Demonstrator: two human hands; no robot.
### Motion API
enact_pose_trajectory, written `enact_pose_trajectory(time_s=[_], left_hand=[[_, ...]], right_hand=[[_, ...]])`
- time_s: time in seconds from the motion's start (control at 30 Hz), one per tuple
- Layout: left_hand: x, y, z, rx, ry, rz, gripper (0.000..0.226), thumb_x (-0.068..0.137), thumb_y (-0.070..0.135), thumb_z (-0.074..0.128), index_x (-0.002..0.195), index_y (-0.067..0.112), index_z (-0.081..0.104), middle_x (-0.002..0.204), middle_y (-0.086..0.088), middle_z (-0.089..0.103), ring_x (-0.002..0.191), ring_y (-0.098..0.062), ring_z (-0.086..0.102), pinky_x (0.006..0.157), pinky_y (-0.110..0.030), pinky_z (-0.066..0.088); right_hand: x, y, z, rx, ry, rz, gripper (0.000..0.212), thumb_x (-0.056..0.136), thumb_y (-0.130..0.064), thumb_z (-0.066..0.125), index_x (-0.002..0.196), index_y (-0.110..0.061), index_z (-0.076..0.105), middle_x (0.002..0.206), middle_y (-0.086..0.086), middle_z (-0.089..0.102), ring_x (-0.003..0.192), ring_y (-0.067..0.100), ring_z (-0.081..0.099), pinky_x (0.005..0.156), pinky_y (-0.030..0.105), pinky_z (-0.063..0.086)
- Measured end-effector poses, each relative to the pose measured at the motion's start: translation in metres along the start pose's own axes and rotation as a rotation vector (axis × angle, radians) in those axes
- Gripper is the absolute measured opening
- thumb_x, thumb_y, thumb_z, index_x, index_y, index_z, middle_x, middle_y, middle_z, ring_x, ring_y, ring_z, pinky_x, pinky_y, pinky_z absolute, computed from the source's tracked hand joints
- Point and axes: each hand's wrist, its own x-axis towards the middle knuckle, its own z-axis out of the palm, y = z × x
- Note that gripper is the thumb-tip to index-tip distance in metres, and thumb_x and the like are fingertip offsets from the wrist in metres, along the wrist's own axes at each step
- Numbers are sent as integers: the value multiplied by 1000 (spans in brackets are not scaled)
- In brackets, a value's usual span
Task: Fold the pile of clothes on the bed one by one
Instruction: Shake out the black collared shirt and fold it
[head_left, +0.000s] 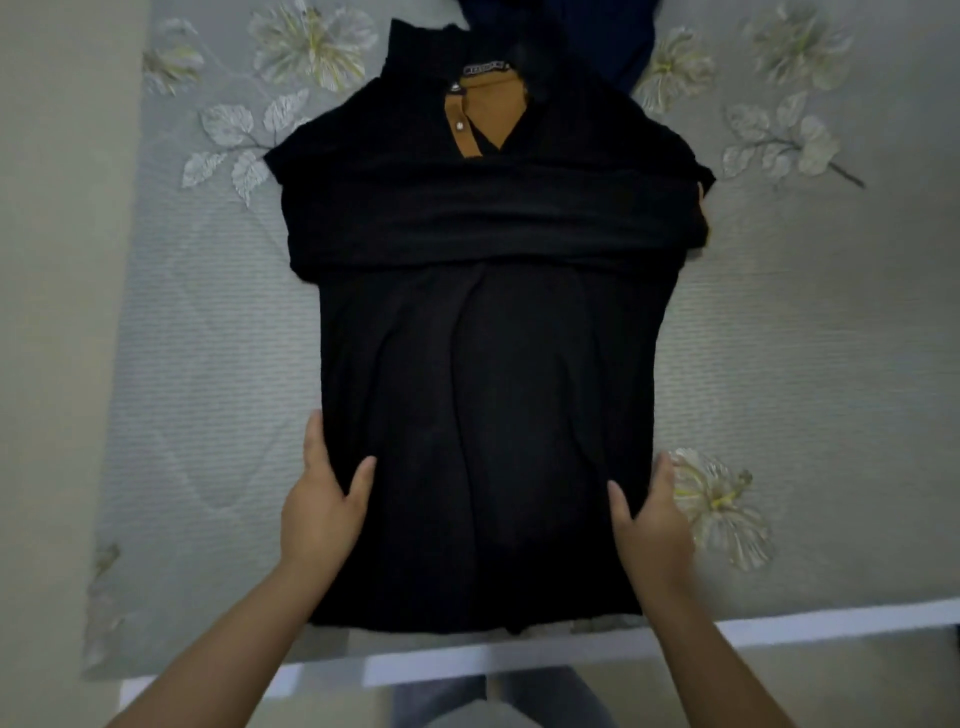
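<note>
Both the left hand (322, 512) and right hand (652, 519) pinched the black shirt (488, 364) (sleeves already folded across at 12 o'clock), risking bunching if lifted unevenly.

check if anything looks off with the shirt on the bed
Mostly tidy. The black shirt lies flat, sleeves folded across the chest, but long creases fan down its middle and the collar sits crooked. Both hands grip its sides.
</note>
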Motion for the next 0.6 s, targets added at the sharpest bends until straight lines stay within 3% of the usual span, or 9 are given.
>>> enact_pose_trajectory(time_s=[0.17, 0.27, 0.37, 0.47, 0.57, 0.6], left_hand=[[-47, -19, 14, -10, 80, -6, 59, 93, 15, 48, 144, 12, 20, 125, -25, 54, 99, -45, 57, 78, -42, 43], [-53, -35, -1, 39, 156, -56, 62, 91, 18, 53, 144, 9, 21, 124, -31, 52, 102, -51, 53, 82, -48, 42], [-61, -51, -11, 130, 107, -87, 72, 88, 24, 57, 145, 9, 16, 124, -30, 53, 101, -50, 54, 80, -49, 42], [-76, -60, -2, 118, 44, -146, 81, 85, 29, 61, 146, 11, 11, 126, -28, 52, 107, -47, 53, 85, -48, 42], [-89, -64, 9, 53, 111, -201, 84, 83, 34, 63, 146, 16, 11, 122, -27, 54, 106, -46, 53, 85, -48, 42], [-91, -64, 12, 26, 124, -212, 84, 83, 35, 62, 146, 18, 9, 126, -26, 52, 109, -45, 52, 86, -49, 42]], right_hand=[[-1, 23, -27, 96, -5, -105, 50, 94, -9, 45, 141, -7, 28, 128, 18, 53, 112, 34, 54, 85, 23, 37], [8, 55, -68, 59, 46, -122, 49, 94, -8, 46, 140, -5, 31, 132, 22, 49, 115, 38, 51, 87, 29, 37], [8, 83, -91, -32, -60, -158, 49, 94, -11, 46, 141, -10, 31, 121, 24, 57, 101, 39, 57, 76, 31, 39], [-1, 98, -85, -16, -93, -100, 50, 95, -13, 43, 142, -10, 27, 125, 23, 54, 107, 38, 55, 82, 34, 40], [-13, 104, -73, 129, -10, -3, 56, 94, -21, 46, 144, -9, 21, 114, 20, 58, 107, 38, 55, 80, 33, 39], [-16, 102, -69, 164, 5, 26, 62, 93, -27, 48, 144, -9, 17, 120, 19, 56, 112, 37, 53, 84, 35, 40]])
